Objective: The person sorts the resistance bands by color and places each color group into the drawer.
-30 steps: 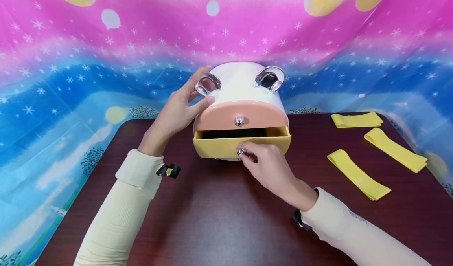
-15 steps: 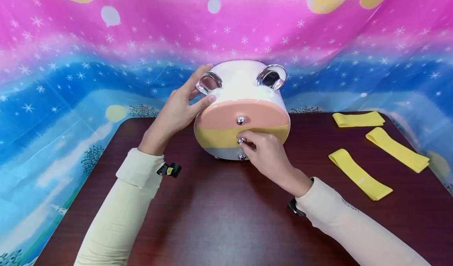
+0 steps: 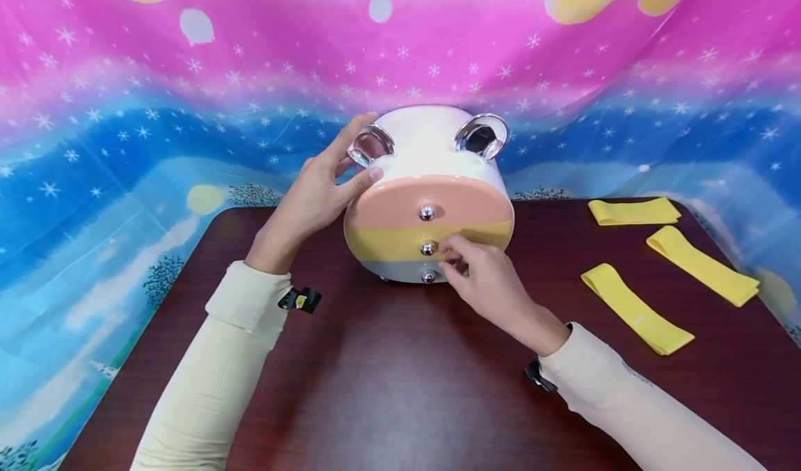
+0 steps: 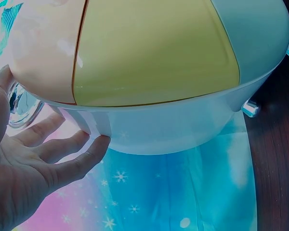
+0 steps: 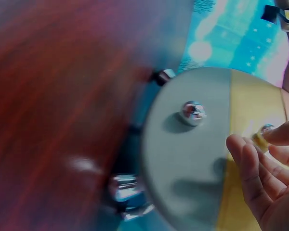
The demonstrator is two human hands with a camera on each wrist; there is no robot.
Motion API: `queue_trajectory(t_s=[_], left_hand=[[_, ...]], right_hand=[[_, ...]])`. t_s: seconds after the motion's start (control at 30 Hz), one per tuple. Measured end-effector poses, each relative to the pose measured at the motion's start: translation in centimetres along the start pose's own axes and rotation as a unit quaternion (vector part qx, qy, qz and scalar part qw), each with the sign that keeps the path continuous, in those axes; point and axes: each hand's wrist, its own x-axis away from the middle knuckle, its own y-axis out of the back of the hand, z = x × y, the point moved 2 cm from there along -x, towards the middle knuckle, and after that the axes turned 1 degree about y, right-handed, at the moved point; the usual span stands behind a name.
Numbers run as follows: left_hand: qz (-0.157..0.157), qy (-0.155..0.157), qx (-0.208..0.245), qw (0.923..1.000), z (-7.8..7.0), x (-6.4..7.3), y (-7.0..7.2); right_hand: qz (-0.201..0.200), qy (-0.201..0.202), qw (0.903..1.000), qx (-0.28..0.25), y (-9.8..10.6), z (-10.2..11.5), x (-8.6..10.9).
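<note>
A small white drawer box (image 3: 429, 137) with two silver ears stands on the table. Its front has a pink, a yellow and a pale grey-blue drawer, all shut, each with a round silver knob. My left hand (image 3: 316, 189) rests on the box's left side around one ear (image 3: 373, 147), thumb on top. Its fingers lie fairly straight along the white shell in the left wrist view. Close to the right of the yellow drawer's knob (image 3: 428, 248), my right hand (image 3: 491, 283) has loosely bent fingers and holds nothing. In the right wrist view the thumb partly covers that knob.
Several folded yellow cloth bands, three in all, lie on the right of the dark red table (image 3: 388, 401): one band (image 3: 635, 211) at the back, another (image 3: 704, 266) farther right, and a nearer one (image 3: 638, 309). A patterned cloth (image 3: 263, 74) hangs behind the box.
The yellow drawer, earlier pulled out, has slid in flush with the front. My right hand has let go of its knob and moved slightly right. The left hand has stayed on the box.
</note>
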Motion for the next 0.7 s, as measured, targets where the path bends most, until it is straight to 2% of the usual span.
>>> queue_trajectory(t_s=[0.23,0.43,0.57,0.7], left_hand=[[-0.003,-0.001,-0.002,1.0,0.1,0.0,0.1],[-0.002,-0.007,-0.001,1.0,0.0,0.0,0.1],[-0.002,-0.007,0.002,1.0,0.1,0.0,0.1],[-0.002,-0.005,0.004,1.0,0.1,-0.1,0.0]], right_hand=[[0.052,0.026,0.9977,0.035,-1.4,-1.4,0.7],[0.086,0.028,0.995,0.043,-2.5,-2.2,0.5],[0.093,0.047,0.9923,0.067,-3.0,-2.3,0.4],[0.08,0.081,0.9887,0.098,-3.5,-2.5,0.4]])
